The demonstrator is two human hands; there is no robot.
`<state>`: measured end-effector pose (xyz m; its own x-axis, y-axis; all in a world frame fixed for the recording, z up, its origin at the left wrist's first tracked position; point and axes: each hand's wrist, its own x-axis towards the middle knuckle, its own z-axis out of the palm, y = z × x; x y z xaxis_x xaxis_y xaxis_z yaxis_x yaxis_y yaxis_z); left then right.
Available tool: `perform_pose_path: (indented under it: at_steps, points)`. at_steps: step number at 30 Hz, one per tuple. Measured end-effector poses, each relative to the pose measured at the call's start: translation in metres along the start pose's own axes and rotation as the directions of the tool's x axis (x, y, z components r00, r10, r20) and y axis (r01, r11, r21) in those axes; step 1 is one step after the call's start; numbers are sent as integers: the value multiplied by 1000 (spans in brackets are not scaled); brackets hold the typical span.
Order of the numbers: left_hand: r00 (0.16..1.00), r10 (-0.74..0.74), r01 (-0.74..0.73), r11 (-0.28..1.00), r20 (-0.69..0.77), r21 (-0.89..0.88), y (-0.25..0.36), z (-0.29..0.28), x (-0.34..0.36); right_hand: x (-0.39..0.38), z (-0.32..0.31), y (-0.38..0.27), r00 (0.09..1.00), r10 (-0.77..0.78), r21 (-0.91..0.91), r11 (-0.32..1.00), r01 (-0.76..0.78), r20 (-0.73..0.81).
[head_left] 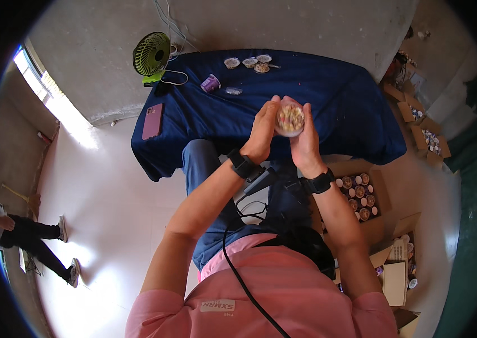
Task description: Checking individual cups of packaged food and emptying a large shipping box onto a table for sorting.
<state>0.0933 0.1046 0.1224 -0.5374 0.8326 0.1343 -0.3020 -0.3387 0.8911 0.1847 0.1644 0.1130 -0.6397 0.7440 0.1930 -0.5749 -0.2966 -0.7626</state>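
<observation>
My left hand [262, 128] and my right hand [306, 142] are pressed round the two sides of a small round cup [290, 119]. Pale yellow and pinkish pieces show through its clear top. I hold it above the near part of a table [328, 96] covered in dark blue cloth. Beyond my hands, a purple cup [211, 83] lies tilted on the cloth, with a small clear plastic piece [234, 90] beside it. Several little tubs [249, 62] with light rims are grouped at the far edge. What fills them is hard to make out.
A green fan [151, 54] and a pink phone [152, 121] are on the table's left side. By my right leg, an open carton [382, 194] holds several cups. More cartons [427, 138] stand farther right. Another person [36, 234] is at the left. A cable [242, 274] crosses my shirt.
</observation>
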Motion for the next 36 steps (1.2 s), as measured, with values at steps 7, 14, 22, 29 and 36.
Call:
perform_pose_path:
  at_steps: [7, 14, 22, 29, 36]
  points:
    - [984, -178, 178, 984, 16, 14, 13, 4, -8, 4, 2, -9, 988, -19, -12, 1000, 21, 154]
    - [992, -124, 120, 988, -34, -101, -17, -5, -1, 5, -13, 17, 994, 30, -5, 1000, -30, -106]
    - [981, -151, 146, 988, 120, 48, -11, -13, 10, 11, -18, 6, 978, -46, -90, 994, 66, 202]
    - [983, -184, 181, 978, -17, -106, -28, -23, 3, -11, -12, 20, 975, -193, -553, 803, 220, 107]
    - [956, -215, 209, 977, 199, 51, 0, -13, 1, 5, -29, -6, 994, -111, -402, 910, 101, -2]
